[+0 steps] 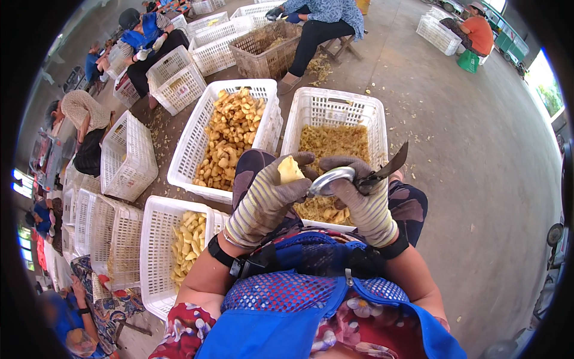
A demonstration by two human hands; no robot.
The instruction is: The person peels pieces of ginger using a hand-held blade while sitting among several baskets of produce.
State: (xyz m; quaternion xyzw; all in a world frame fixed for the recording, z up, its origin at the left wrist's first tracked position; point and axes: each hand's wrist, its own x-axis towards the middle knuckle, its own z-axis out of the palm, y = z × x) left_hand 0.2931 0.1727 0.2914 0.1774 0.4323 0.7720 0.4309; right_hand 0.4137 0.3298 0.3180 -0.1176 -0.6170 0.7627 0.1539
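Note:
My left hand, in a striped, grey-palmed glove, is closed round a pale peeled piece of ginger. Beside it my right hand, gloved alike, grips a shiny metal spoon, its bowl toward the left hand. From the same fist a dark, curved blade points up and to the right; how it is held is partly hidden. Under both hands stands a white crate with brownish peelings and a few ginger pieces in it.
Left of it a white crate holds unpeeled ginger; a nearer white crate holds peeled pieces. More crates stand further left, among them a tilted one. Seated people work around, one in an orange shirt. Scraps dot the concrete floor.

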